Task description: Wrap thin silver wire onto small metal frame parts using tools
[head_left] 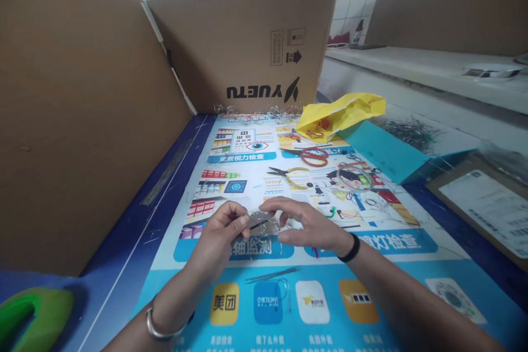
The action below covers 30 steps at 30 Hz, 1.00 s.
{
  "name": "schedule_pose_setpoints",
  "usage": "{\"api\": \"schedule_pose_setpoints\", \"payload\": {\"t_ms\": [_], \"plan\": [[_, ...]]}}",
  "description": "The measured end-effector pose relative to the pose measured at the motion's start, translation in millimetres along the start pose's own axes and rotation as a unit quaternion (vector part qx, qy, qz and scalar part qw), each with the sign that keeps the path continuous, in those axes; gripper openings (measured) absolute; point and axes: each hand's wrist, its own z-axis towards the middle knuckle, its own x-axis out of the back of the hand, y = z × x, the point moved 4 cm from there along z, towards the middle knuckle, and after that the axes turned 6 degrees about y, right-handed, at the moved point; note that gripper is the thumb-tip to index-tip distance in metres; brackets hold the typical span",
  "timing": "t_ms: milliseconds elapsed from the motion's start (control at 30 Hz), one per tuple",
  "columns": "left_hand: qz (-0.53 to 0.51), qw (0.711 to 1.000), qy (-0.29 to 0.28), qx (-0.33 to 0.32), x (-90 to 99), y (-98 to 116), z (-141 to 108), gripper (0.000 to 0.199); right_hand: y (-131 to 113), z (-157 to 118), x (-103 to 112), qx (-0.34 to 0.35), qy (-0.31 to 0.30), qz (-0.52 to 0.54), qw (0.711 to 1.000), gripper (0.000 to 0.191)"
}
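Near the middle of the printed sheet, my left hand [229, 225] pinches the left end of a small piece of thin wirework [264, 224]. Fine strands of it curl out between the hands. My right hand [307, 224] is at the other side, fingers curved and thumb apart from them, close to the loose strands; whether it touches them is unclear. Yellow-handled pliers [293, 176] lie open just beyond the hands. Farther back rest red-handled scissors [313, 157]. Several thin grey rods [272, 275] lie nearer to me.
Cardboard walls [247, 38] stand at the left and back. A yellow bag [342, 115] and a blue box [388, 148] with wire bits sit at the back right. A wire coil [355, 177] lies on the right. A green ring [41, 316] is at lower left.
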Motion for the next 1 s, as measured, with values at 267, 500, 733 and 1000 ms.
{"api": "schedule_pose_setpoints", "payload": {"t_ms": [267,500,733,1000], "plan": [[-0.017,1.0,-0.024,0.011,2.2,-0.4,1.2,0.014,3.0,0.8,0.6,-0.032,0.012,0.061,0.998,0.031],[-0.02,0.999,-0.03,-0.002,1.6,0.6,1.3,0.013,10.5,0.1,-2.5,-0.036,0.055,0.07,0.995,0.025],[-0.017,0.999,-0.03,-0.014,1.6,0.9,0.6,0.012,3.7,1.5,-3.1,-0.049,0.091,0.033,0.994,0.017],[-0.027,0.999,-0.041,0.001,1.1,0.0,0.9,0.012,-0.6,1.7,-3.2,-0.023,0.102,-0.028,0.994,0.011]]}}
